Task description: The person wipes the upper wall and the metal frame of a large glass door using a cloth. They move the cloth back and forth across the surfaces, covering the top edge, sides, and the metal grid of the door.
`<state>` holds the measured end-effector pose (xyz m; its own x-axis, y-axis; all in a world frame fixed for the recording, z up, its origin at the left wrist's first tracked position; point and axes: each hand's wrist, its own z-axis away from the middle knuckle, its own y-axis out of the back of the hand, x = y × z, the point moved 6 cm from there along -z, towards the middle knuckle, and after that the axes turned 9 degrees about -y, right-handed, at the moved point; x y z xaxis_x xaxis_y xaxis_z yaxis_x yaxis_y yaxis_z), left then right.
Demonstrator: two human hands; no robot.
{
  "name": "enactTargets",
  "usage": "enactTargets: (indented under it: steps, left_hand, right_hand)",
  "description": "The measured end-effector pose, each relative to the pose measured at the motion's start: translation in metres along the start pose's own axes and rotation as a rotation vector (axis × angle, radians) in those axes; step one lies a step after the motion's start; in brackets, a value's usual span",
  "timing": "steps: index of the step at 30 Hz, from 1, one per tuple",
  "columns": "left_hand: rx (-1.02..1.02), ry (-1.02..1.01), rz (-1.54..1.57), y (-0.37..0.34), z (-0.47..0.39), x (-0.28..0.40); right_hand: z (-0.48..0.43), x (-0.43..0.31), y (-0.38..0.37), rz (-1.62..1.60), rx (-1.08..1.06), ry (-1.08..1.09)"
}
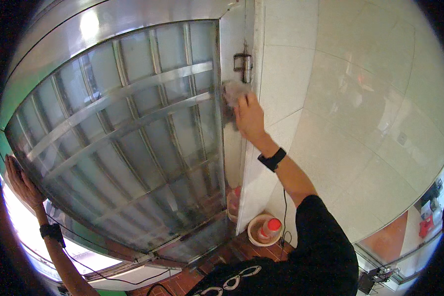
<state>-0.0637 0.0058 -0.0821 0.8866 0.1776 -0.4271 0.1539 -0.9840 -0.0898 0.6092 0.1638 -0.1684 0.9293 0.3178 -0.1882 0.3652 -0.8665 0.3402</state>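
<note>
A metal door [232, 159] with glass panes behind a grid of shiny bars [133, 88] fills the left and middle of the view. My right hand [251, 118] presses a greyish, crumpled cloth or pad [235, 93] to the metal strip at the door's right edge. Just above the cloth is a metal hinge or latch [246, 67]. At far left, my left hand [25, 183] rests with fingers extended against the door's outer edge, and no object shows in it. Black bands sit on both wrists.
Beside the door rises a glossy cream tiled wall [347, 122] with an outlet plate [402, 138]. A round basin [252, 236] holding a red-capped bottle [270, 229] stands on the red brick-pattern floor [185, 281]. A black cable [285, 207] hangs near it; another cable [114, 280] trails at lower left.
</note>
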Motion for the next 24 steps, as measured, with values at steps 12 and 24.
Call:
enactTargets:
  steps: [12,24]
  left_hand:
    - [0.067,0.054,0.039,0.016,-0.019,0.014]
    - [0.097,0.075,0.076,0.03,-0.035,0.027]
  right_hand:
    - [0.077,-0.003,-0.014,-0.007,-0.542,0.098]
    - [-0.093,-0.102,0.036,-0.095,0.155,0.424]
